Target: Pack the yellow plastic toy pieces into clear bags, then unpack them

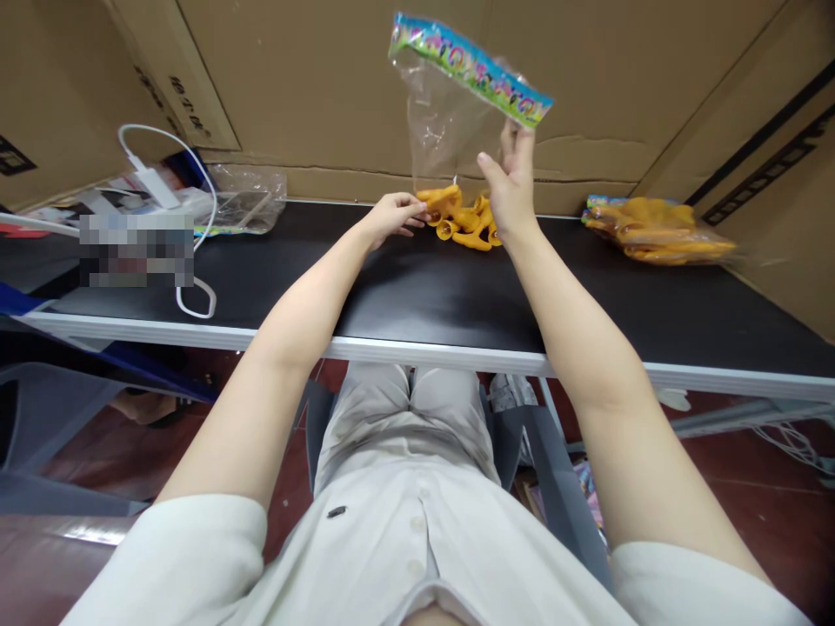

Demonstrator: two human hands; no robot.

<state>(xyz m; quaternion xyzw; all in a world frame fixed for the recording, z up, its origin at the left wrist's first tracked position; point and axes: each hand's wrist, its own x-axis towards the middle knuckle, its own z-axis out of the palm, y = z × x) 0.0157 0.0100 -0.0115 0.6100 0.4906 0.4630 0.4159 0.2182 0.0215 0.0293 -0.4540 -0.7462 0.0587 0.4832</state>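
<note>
My right hand (511,187) holds up a clear plastic bag (444,122) with a colourful printed header card (470,68), lifted above the black table (424,296). My left hand (393,216) pinches one orange plastic piece (438,202) at the left edge of a small pile of orange pieces (466,226) lying on the table under the bag. The bag hangs open side down, and it looks empty.
A filled bag of orange pieces (658,228) lies at the right back of the table. At the left are a white charger with cable (156,183), a clear bag (244,204) and a blurred patch. Cardboard sheets (326,78) wall the back and sides.
</note>
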